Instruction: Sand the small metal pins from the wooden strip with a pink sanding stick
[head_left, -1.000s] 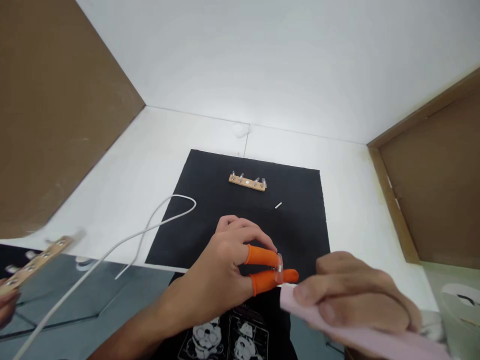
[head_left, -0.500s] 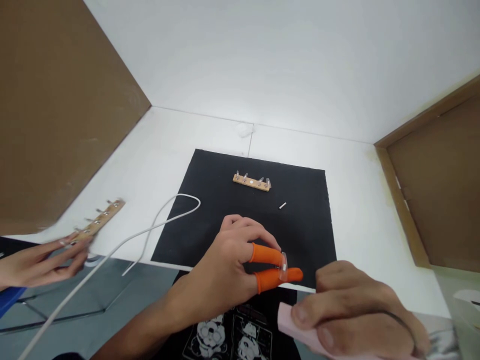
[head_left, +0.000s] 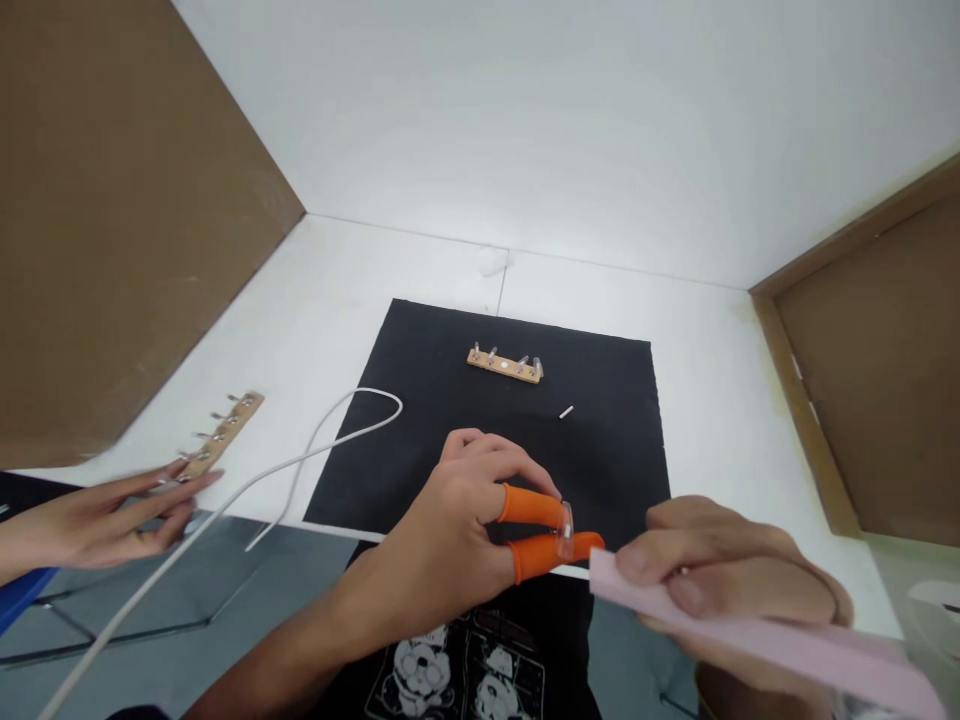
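Currently the clear plastic nail tip (head_left: 567, 532) is pinched in the left hand (head_left: 457, 530) between orange finger cots (head_left: 534, 507), long axis near to far. Just right and slightly nearer, apart from it, ends the pink file-like strip (head_left: 750, 630), gripped by the right hand (head_left: 727, 570). Beyond, a black mat (head_left: 427, 400) covers part of the white table (head_left: 705, 400), bearing a wooden holder (head_left: 514, 369) farther off.

Strip (head_left: 504, 366) on mat (head_left: 427, 350), beyond left hand (head_left: 465, 505); rod (head_left: 566, 412) nearer, rightward; cable (head_left: 300, 458) over mat's left edge.
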